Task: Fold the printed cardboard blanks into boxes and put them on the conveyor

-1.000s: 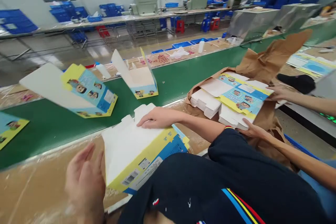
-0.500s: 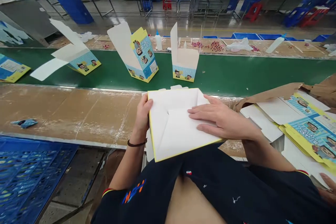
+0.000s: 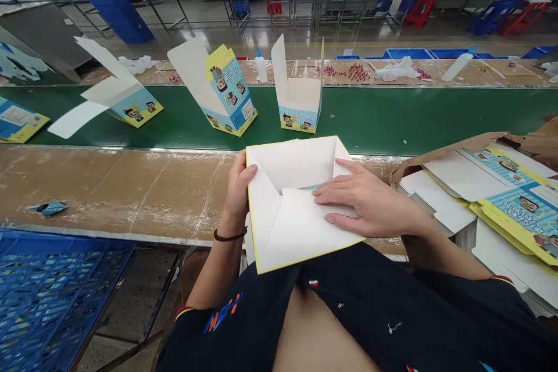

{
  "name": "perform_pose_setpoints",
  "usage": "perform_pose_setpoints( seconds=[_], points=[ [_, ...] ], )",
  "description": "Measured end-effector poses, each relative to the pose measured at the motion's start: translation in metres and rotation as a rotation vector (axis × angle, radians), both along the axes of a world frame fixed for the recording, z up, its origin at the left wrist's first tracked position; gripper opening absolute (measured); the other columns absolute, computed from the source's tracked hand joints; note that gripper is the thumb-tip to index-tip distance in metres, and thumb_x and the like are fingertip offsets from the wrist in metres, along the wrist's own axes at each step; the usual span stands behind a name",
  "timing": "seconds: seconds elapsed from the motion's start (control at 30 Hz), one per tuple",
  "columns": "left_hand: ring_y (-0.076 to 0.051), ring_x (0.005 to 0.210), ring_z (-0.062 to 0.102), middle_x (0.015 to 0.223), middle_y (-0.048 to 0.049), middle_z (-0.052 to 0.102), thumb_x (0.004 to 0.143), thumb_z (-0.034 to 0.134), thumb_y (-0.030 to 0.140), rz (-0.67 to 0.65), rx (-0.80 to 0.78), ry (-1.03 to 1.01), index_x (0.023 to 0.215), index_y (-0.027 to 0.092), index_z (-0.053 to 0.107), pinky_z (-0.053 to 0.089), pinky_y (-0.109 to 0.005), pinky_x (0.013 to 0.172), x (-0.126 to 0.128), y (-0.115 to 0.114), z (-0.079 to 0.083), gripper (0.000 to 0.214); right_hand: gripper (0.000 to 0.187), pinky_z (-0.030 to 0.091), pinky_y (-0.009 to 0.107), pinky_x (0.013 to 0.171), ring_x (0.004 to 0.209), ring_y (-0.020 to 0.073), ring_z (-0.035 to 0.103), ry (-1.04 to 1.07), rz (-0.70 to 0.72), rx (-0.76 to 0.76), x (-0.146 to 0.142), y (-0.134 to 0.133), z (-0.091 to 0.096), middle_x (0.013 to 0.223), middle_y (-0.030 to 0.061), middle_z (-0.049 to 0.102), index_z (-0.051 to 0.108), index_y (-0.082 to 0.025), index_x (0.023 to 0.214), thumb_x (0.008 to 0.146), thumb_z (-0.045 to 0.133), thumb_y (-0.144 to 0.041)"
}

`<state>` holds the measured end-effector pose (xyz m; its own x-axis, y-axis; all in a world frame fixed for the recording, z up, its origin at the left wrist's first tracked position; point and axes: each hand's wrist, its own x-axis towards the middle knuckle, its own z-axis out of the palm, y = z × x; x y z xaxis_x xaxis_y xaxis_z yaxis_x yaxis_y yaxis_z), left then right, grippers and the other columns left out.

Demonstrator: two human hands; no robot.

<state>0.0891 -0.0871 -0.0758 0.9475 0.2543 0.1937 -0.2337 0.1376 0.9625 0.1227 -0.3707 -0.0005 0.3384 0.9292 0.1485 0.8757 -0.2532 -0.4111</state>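
A cardboard box (image 3: 300, 165), white inside with yellow edges, is held in front of my chest with its open side facing me. My left hand (image 3: 239, 186) grips its left wall, the thumb over the rim and the fingers behind, out of sight. My right hand (image 3: 366, 197) reaches into the box from the right, fingers stretched out over the white inner flaps (image 3: 305, 215). A sliver of blue print shows in a gap between the flaps, near my right fingertips.
Ahead runs a green conveyor belt (image 3: 370, 116) carrying several opened printed boxes (image 3: 233, 99). Flat printed cartons (image 3: 518, 186) lie stacked on brown paper at right. A blue crate (image 3: 56, 302) stands lower left; a small blue scrap (image 3: 50, 208) lies on the brown worktop (image 3: 108, 186). Glue bottles (image 3: 261, 67) stand beyond the belt.
The box has tilted and its walls stand wider apart, opening a gap between the inner flaps. Boxes on the belt appear slightly farther left. Another person's hand at lower right has left view.
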Motion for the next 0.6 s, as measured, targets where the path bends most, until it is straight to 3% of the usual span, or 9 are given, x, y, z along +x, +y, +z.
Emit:
perform_pose_setpoints(
  seconds=[0.13, 0.3, 0.4, 0.6],
  points=[
    [-0.024, 0.099, 0.066, 0.112, -0.0073, 0.068, 0.079, 0.073, 0.055, -0.036, 0.026, -0.002, 0.114, 0.021, 0.062, 0.054, -0.032, 0.08, 0.002, -0.003, 0.004, 0.05, 0.03, 0.026, 0.059, 0.124, 0.115, 0.0289, 0.071, -0.109, -0.031, -0.08, -0.005, -0.001, 0.005, 0.122, 0.0112, 0.076, 0.076, -0.018, 0.115, 0.105, 0.052, -0.032],
    [-0.023, 0.094, 0.065, 0.106, -0.0045, 0.068, 0.078, 0.075, 0.05, -0.032, 0.007, -0.008, 0.109, 0.022, 0.062, 0.054, -0.032, 0.079, 0.001, -0.005, 0.012, 0.043, 0.054, 0.029, 0.058, 0.123, 0.146, 0.0308, 0.049, -0.184, 0.133, -0.117, 0.001, 0.006, 0.011, 0.159, 0.0136, 0.05, 0.048, -0.016, 0.156, 0.112, 0.04, -0.045],
    [-0.023, 0.095, 0.065, 0.105, -0.0039, 0.068, 0.077, 0.076, 0.05, -0.024, 0.038, -0.009, 0.108, 0.022, 0.062, 0.054, -0.032, 0.08, 0.0, -0.005, 0.013, 0.044, 0.054, 0.025, 0.061, 0.125, 0.143, 0.0306, 0.052, -0.206, 0.213, -0.148, 0.001, 0.009, 0.013, 0.157, 0.0123, 0.052, 0.052, -0.013, 0.152, 0.114, 0.032, -0.044],
    [-0.026, 0.102, 0.065, 0.112, -0.006, 0.068, 0.078, 0.075, 0.053, -0.015, 0.118, -0.001, 0.113, 0.022, 0.063, 0.055, -0.034, 0.082, -0.005, -0.004, 0.014, 0.048, 0.049, 0.037, 0.063, 0.116, 0.137, 0.0363, 0.056, -0.277, 0.145, -0.213, -0.011, 0.007, 0.018, 0.144, 0.0116, 0.065, 0.065, -0.013, 0.137, 0.113, 0.036, -0.043]
  ],
)
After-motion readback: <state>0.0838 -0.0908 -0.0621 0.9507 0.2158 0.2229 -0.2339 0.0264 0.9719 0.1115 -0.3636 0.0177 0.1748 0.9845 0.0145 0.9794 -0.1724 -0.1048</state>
